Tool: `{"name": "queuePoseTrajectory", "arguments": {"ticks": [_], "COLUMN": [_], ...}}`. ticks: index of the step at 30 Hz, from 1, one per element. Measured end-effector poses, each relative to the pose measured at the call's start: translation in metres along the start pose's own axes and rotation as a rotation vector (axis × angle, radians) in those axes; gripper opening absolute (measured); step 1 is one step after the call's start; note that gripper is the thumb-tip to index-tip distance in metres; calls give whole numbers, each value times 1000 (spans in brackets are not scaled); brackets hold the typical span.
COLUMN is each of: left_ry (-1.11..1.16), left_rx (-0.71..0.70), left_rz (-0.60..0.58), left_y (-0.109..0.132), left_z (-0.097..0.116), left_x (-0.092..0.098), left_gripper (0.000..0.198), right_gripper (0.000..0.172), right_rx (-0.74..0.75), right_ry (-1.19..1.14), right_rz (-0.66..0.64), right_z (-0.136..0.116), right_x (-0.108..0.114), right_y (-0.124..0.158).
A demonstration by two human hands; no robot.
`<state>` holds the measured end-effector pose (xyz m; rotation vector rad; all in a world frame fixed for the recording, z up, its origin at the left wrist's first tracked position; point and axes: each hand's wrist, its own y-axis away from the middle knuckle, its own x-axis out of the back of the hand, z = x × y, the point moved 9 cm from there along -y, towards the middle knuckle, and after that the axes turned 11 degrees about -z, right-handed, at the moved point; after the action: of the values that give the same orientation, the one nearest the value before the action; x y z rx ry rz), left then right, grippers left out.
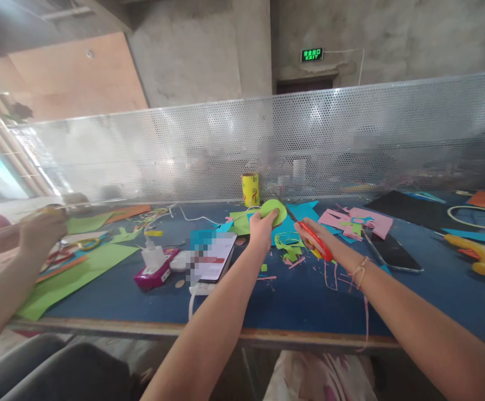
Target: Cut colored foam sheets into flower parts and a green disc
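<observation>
Between thumb and fingers, my left hand [262,229] pinches a round light-green paper disc [274,210] above the table. My right hand [318,236] is wrapped round the red handles of a pair of scissors [318,240]. The blades point up and left, close beside the disc's right edge; whether they touch it I cannot tell. Below and between my hands lie green paper scraps [291,248] and thin pink strips. Blue paper [309,211] is spread behind them, and cut pink paper [376,220] lies to the right of my right hand.
A phone with a lit screen [217,257] rests by a purple power strip [158,270] with chargers. Right of me are a dark phone [392,252] and a yellow glue gun [478,253]. A yellow tape roll [250,189] stands by the perforated metal screen [209,150]. A co-worker's hands [42,231] work at left.
</observation>
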<state>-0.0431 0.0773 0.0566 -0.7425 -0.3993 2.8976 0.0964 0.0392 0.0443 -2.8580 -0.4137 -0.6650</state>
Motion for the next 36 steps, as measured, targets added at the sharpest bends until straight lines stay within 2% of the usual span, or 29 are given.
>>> {"name": "queuePoseTrajectory", "arguments": {"ticks": [3, 7, 10, 15, 17, 21, 23, 27, 32, 36], "left_ry": [10, 21, 33, 64, 59, 5, -22, -59, -130, -264], "left_rx": [-1, 0, 5, 5, 1, 28, 52, 66, 149, 159], "left_rz": [-10, -10, 0, -3, 0, 9, -62, -256, -312, -385], "left_y": [0, -1, -2, -7, -10, -13, -12, -4, 4, 6], "left_z": [0, 0, -1, -6, -8, -16, -20, -24, -33, -36], "left_x": [0, 1, 3, 8, 10, 12, 4, -20, -27, -33], "left_gripper": [28, 29, 30, 23, 20, 18, 20, 23, 29, 25], "right_gripper": [46, 47, 47, 45, 45, 44, 42, 37, 32, 32], "right_rx": [-4, 69, 95, 67, 85, 82, 111, 210, 256, 289], "right_ry": [121, 303, 354, 287, 238, 66, -21, -133, -227, -210], "right_rz": [68, 157, 206, 331, 328, 225, 237, 370, 454, 447], "right_z": [-3, -17, -17, 5, 11, 17, 13, -3, -9, -12], "right_x": [6, 15, 21, 39, 40, 30, 27, 31, 42, 50], "right_y": [1, 5, 3, -7, -12, -16, -12, 1, 9, 10]}}
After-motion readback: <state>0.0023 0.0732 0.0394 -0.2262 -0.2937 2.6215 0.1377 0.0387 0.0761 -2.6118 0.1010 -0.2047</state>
